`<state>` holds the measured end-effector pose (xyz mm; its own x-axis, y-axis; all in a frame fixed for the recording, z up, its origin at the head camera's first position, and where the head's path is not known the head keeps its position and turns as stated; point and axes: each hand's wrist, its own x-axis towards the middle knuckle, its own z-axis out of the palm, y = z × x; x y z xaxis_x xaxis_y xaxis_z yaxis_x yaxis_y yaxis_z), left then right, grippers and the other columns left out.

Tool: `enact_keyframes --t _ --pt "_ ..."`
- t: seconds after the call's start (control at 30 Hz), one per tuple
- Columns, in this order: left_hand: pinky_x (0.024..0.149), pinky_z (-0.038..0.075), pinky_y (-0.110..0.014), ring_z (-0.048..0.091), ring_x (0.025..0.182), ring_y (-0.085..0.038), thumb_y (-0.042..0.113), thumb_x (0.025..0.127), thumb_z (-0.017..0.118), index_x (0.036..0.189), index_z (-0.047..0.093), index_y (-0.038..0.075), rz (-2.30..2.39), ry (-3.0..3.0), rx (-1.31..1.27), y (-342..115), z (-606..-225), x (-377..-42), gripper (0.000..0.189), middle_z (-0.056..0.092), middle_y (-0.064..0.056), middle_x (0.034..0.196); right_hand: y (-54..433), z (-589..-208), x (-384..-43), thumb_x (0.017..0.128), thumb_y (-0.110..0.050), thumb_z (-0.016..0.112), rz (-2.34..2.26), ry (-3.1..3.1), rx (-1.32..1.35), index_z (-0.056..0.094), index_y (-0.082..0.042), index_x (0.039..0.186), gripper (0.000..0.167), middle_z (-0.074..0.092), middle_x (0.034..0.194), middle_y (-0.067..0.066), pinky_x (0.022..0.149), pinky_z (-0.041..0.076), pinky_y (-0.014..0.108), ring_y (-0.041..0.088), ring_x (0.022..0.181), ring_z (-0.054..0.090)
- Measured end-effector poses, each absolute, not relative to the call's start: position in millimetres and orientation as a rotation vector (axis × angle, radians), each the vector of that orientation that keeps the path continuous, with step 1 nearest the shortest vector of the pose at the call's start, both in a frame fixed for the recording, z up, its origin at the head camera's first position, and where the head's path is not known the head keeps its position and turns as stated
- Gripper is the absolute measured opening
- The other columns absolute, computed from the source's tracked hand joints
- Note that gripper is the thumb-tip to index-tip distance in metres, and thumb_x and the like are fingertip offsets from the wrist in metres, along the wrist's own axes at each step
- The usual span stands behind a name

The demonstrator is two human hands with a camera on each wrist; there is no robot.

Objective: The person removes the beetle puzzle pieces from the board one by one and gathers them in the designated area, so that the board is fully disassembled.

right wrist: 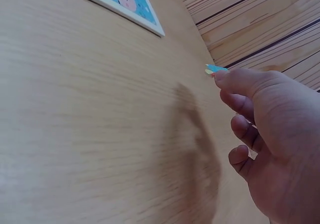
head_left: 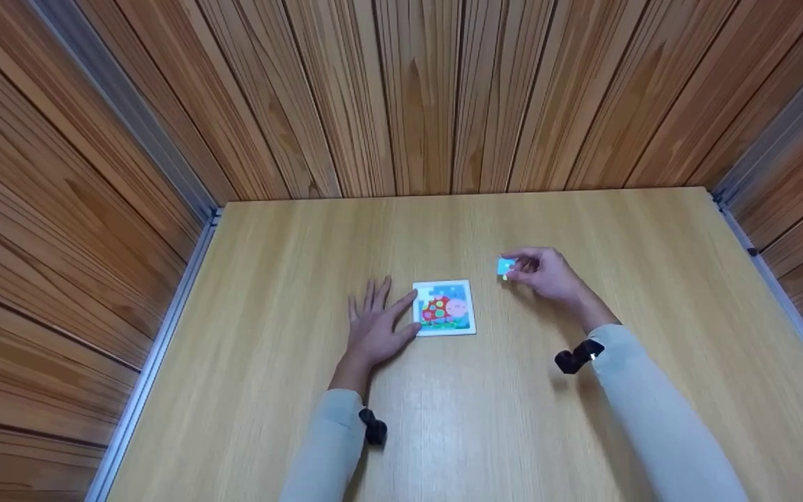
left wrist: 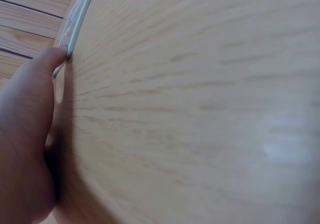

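Observation:
A small square picture puzzle [head_left: 445, 308] with a white rim lies flat on the table; its picture has a red spotted figure with a pink face on blue. My left hand [head_left: 376, 332] rests beside it, fingers spread, with thumb and forefinger touching its left edge. In the left wrist view the thumb [left wrist: 37, 79] meets the puzzle's rim [left wrist: 80, 26]. To the right of the puzzle and above the table, my right hand [head_left: 544, 273] pinches a small light-blue puzzle piece [head_left: 505, 266] between thumb and forefinger. The thumb hides most of the piece [right wrist: 216, 68] in the right wrist view.
The light wood table [head_left: 290, 251] surrounds the puzzle. Wood-plank walls [head_left: 415, 97] stand behind it and at both sides, with grey metal rails [head_left: 157, 348] along the side edges. A black wrist device [head_left: 578, 356] is worn on each sleeve.

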<state>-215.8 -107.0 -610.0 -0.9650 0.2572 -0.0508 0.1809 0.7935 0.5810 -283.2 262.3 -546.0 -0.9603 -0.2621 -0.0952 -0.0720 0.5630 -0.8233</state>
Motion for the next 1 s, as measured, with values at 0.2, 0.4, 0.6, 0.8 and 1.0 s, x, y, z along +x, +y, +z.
enact_keyframes --t 0.2,0.4,0.6,0.8,1.0 --pt "0.137 -0.009 -0.081 0.001 0.18 -0.048 0.064 0.103 0.059 0.171 0.048 0.039 0.907 2.854 0.354 -107 -609 -215 0.073 0.017 -0.013 0.192 268 -554 -284 0.108 -0.013 0.075 -1.35 2.583 -0.274 0.073 -0.005 0.147 0.039 0.07 0.114 0.011 0.073 0.047 0.019 0.018 0.096 0.056" --pt "0.138 -0.01 -0.08 0.0 0.18 -0.047 0.065 0.103 0.058 0.171 0.048 0.04 0.896 2.86 0.352 -107 -609 -214 0.073 0.017 -0.012 0.192 272 -560 -284 0.109 -0.01 0.074 -1.323 2.58 -0.265 0.072 -0.004 0.147 0.039 0.07 0.116 0.015 0.078 0.047 0.018 0.019 0.099 0.056" --pt "0.138 -0.008 -0.08 0.002 0.18 -0.046 0.065 0.102 0.057 0.171 0.048 0.04 0.888 2.872 0.348 -106 -609 -214 0.073 0.018 -0.013 0.192 271 -565 -285 0.108 -0.006 0.073 -1.32 2.597 -0.286 0.072 -0.001 0.146 0.038 0.073 0.116 0.02 0.078 0.048 0.017 0.019 0.096 0.058" --pt "0.138 -0.008 -0.08 0.001 0.18 -0.046 0.066 0.103 0.057 0.171 0.047 0.04 0.882 2.874 0.352 -106 -611 -215 0.073 0.018 -0.013 0.192 270 -571 -285 0.108 -0.005 0.072 -1.313 2.615 -0.29 0.073 -0.001 0.145 0.037 0.073 0.116 0.018 0.081 0.048 0.017 0.018 0.098 0.059" --pt "0.139 -0.008 -0.079 -0.001 0.18 -0.045 0.065 0.103 0.057 0.171 0.047 0.041 0.877 2.872 0.344 -106 -611 -215 0.073 0.017 -0.012 0.192 267 -573 -284 0.109 -0.004 0.071 -1.313 2.626 -0.285 0.073 -0.002 0.145 0.037 0.072 0.119 0.02 0.083 0.048 0.017 0.021 0.102 0.059"
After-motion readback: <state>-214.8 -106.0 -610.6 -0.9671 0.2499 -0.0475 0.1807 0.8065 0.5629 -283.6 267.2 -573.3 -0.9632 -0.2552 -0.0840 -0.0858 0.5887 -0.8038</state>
